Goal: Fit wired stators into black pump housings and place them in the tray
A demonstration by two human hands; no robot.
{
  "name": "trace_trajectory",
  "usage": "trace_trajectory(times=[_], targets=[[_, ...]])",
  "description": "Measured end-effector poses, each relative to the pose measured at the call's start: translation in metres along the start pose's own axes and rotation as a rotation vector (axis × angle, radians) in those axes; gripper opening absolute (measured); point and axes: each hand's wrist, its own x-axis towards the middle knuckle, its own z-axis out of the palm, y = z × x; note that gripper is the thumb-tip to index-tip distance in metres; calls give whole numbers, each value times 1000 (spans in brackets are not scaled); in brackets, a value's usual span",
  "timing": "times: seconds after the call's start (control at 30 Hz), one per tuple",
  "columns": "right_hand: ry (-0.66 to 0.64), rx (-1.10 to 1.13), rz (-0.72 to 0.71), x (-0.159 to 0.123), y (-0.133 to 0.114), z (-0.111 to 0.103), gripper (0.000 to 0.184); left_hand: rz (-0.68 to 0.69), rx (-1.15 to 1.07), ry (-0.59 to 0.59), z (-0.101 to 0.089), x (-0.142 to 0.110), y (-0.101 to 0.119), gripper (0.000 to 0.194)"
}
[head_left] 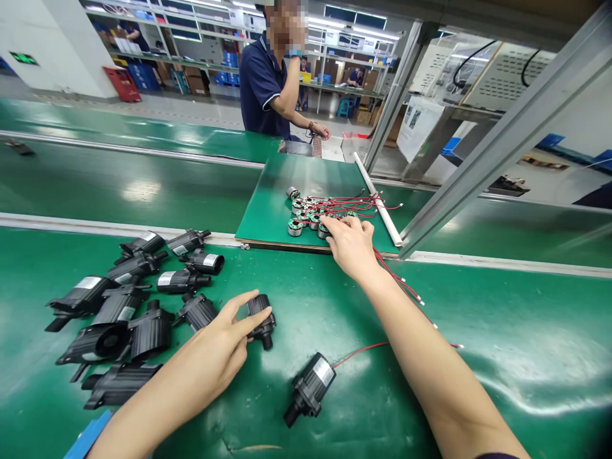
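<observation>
My left hand (pixel 224 347) rests on the green bench with thumb and forefinger closed round a small black pump housing (pixel 262 319). My right hand (pixel 351 242) reaches forward to a cluster of round green-and-silver stators with red wires (pixel 310 213) on a green board (pixel 272 204); its fingers are spread over the nearest ones. Whether they grip one is hidden. A finished black pump with a white label and red wire (pixel 310 387) lies between my forearms.
Several black pump housings (pixel 134 299) lie in a pile at the left. A white tube (pixel 377 197) lies along the board's right edge beside a slanted aluminium frame post (pixel 502 134). Across the conveyor stands a person in a dark blue shirt (pixel 262 83).
</observation>
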Motion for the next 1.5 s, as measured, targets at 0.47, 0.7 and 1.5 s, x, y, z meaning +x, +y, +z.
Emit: trace_trajectory(times=[0.47,0.7,1.5], targets=[[63,99,6,-4,-13,-6,32,-72,-135,13,1,7,-2,34],[-103,778,-91,-56,-46,-67,37,-211,-489,214,3,15,27,33],[-173,341,-303,-85,-84,-60,59,-90,-614,335,45,10,40,61]])
